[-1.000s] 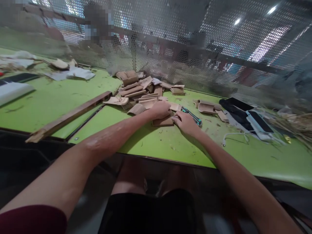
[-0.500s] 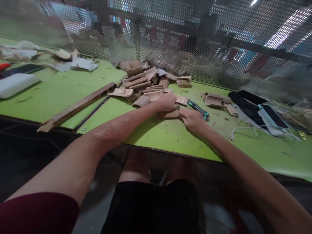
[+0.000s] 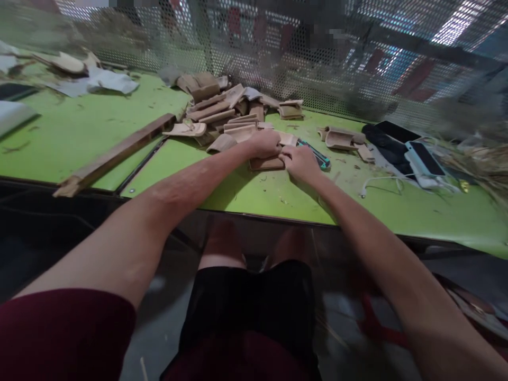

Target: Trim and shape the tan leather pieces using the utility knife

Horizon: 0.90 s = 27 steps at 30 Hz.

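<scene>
A flat, brown piece of split bamboo (image 3: 266, 163) lies on the green table in front of me. My left hand (image 3: 265, 144) is closed over its far edge, the fingers curled and partly hidden. At its right end my right hand (image 3: 302, 163) pinches with thumb and forefinger, close beside the left hand. Just behind the right hand rests a teal and black utility knife (image 3: 315, 153). Beyond both hands spreads a heap of curved bamboo pieces (image 3: 216, 111), some stacked, some tipped over.
A long wooden stick (image 3: 119, 153) lies slantwise at left, its end over the table's edge. Further right are loose bamboo pieces (image 3: 341, 139), a phone (image 3: 425, 159) and a white cable (image 3: 381, 180). A perforated metal screen (image 3: 254, 53) stands behind the table (image 3: 293, 203).
My view has shifted, so the table sits higher in the picture. The right hand has drawn slightly closer to the left at the bamboo piece. The heap and knife stay in place.
</scene>
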### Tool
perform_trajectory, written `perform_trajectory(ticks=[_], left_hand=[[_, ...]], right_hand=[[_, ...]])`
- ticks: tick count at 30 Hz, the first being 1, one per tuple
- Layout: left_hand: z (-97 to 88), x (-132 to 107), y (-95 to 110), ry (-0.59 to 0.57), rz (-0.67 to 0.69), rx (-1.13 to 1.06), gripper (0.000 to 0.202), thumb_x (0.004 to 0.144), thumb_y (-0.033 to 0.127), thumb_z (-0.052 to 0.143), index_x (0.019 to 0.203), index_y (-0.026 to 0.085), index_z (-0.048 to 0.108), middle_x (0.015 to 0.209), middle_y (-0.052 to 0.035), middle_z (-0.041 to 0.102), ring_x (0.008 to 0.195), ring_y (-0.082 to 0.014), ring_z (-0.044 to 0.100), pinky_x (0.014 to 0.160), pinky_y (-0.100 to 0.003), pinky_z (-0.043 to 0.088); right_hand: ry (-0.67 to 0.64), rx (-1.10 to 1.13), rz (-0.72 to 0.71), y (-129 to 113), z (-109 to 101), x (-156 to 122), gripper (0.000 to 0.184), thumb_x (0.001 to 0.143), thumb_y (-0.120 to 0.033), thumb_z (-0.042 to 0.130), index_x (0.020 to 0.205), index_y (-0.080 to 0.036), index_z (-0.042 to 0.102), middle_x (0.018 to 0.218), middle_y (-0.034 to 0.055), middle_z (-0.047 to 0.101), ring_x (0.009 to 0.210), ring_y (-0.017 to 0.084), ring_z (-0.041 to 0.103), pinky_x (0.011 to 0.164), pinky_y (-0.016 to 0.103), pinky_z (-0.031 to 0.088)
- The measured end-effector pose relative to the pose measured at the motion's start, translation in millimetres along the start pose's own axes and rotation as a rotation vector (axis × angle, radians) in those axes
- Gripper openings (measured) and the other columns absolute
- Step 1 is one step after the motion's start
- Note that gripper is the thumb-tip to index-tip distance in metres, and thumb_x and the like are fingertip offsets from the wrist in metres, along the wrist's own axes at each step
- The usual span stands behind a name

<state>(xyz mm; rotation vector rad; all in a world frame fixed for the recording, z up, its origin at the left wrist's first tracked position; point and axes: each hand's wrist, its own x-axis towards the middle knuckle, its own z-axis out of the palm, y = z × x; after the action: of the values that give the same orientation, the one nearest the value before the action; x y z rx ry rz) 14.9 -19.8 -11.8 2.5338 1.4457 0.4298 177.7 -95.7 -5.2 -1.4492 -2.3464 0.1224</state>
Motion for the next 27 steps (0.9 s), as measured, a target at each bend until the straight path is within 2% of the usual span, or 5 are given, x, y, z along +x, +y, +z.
perform_trajectory(ticks=[5, 11, 17, 22, 27], left_hand=[[2.5, 3.1, -0.8, 0.027, -0.025, 0.102, 0.036, 0.080, 0.030, 0.055, 0.095, 0.008, 0.079, 0.095, -0.0174, 0.074, 0.084, -0.0224, 0.062, 0.076, -0.030, 0.042], [0.1, 3.1, 2.9, 0.034, 0.002, 0.181, 0.043, 0.081, 0.032, 0.051, 0.101, 0.006, 0.079, 0.097, -0.0203, 0.075, 0.085, -0.0258, 0.064, 0.072, -0.032, 0.043], [-2.1, 1.7, 4.7, 0.031, -0.024, 0.178, 0.044, 0.080, 0.031, 0.053, 0.105, 0.005, 0.079, 0.101, -0.0217, 0.075, 0.087, -0.0265, 0.065, 0.073, -0.031, 0.044], [-0.9, 2.7, 4.1, 0.042, 0.027, 0.149, 0.043, 0.080, 0.030, 0.052, 0.103, 0.007, 0.080, 0.097, -0.0195, 0.076, 0.085, -0.0252, 0.067, 0.073, -0.030, 0.045], [-2.2, 4.1, 5.1, 0.044, 0.024, 0.149, 0.043, 0.079, 0.028, 0.053, 0.104, 0.006, 0.080, 0.101, -0.0230, 0.076, 0.088, -0.0294, 0.069, 0.074, -0.034, 0.048]], right_hand=[[-0.057, -0.086, -0.026, 1.0, -2.7, 3.1, 0.026, 0.094, -0.034, 0.051, 0.085, -0.022, 0.073, 0.087, 0.0115, 0.073, 0.085, 0.027, 0.060, 0.074, 0.036, 0.037], [-0.066, -0.180, -0.052, -1.4, -7.2, 0.0, 0.029, 0.096, -0.031, 0.048, 0.093, -0.020, 0.075, 0.094, 0.0120, 0.076, 0.086, 0.026, 0.062, 0.075, 0.034, 0.038], [-0.040, -0.216, 0.015, -4.5, -7.5, -1.0, 0.032, 0.098, -0.034, 0.047, 0.098, -0.019, 0.076, 0.100, 0.0141, 0.076, 0.088, 0.028, 0.064, 0.074, 0.034, 0.036], [-0.091, -0.247, -0.001, -2.1, -6.2, 1.8, 0.033, 0.098, -0.033, 0.047, 0.101, -0.021, 0.077, 0.102, 0.0126, 0.077, 0.090, 0.027, 0.065, 0.073, 0.032, 0.036], [-0.097, -0.256, 0.002, -0.6, -7.2, 2.8, 0.033, 0.098, -0.033, 0.045, 0.103, -0.021, 0.076, 0.104, 0.0129, 0.077, 0.090, 0.026, 0.065, 0.073, 0.032, 0.037]])
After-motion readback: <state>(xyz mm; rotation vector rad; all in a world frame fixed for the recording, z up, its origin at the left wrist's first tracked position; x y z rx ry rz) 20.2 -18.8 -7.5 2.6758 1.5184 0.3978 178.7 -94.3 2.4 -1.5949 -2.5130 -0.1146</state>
